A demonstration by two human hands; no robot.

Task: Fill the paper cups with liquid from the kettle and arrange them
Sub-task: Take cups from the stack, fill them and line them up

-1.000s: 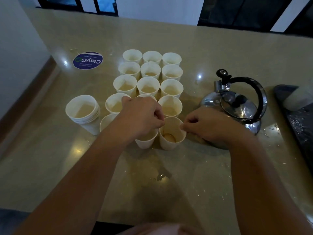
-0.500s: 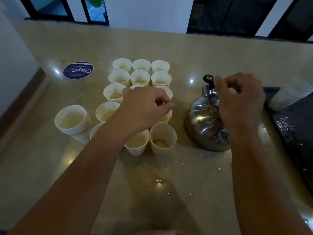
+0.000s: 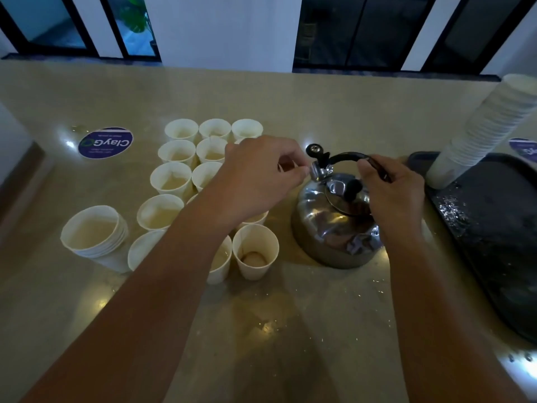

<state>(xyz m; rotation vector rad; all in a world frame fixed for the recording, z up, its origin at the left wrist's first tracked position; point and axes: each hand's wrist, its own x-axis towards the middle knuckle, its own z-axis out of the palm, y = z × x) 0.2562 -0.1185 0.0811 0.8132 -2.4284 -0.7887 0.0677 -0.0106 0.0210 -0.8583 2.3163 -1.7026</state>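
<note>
A shiny steel kettle (image 3: 334, 228) with a black arched handle stands on the beige counter (image 3: 290, 315), right of centre. My right hand (image 3: 392, 196) grips that handle near its right end. My left hand (image 3: 258, 175) reaches over the cups, its fingertips pinching the kettle's metal spout cap. Several white paper cups (image 3: 174, 181) stand in a three-wide grid left of the kettle, most holding pale liquid. The nearest right cup (image 3: 255, 251) holds only a little. My left forearm hides part of the grid.
A short stack of nested cups (image 3: 93, 237) sits left of the grid. A tall leaning stack of cups (image 3: 479, 132) rests on a wet black tray (image 3: 494, 228) at the right. A round blue sticker (image 3: 106, 142) lies at the back left.
My left hand left the front cups and moved right to the kettle's spout cap. My right hand moved from the front cup up onto the kettle handle and gripped it.
</note>
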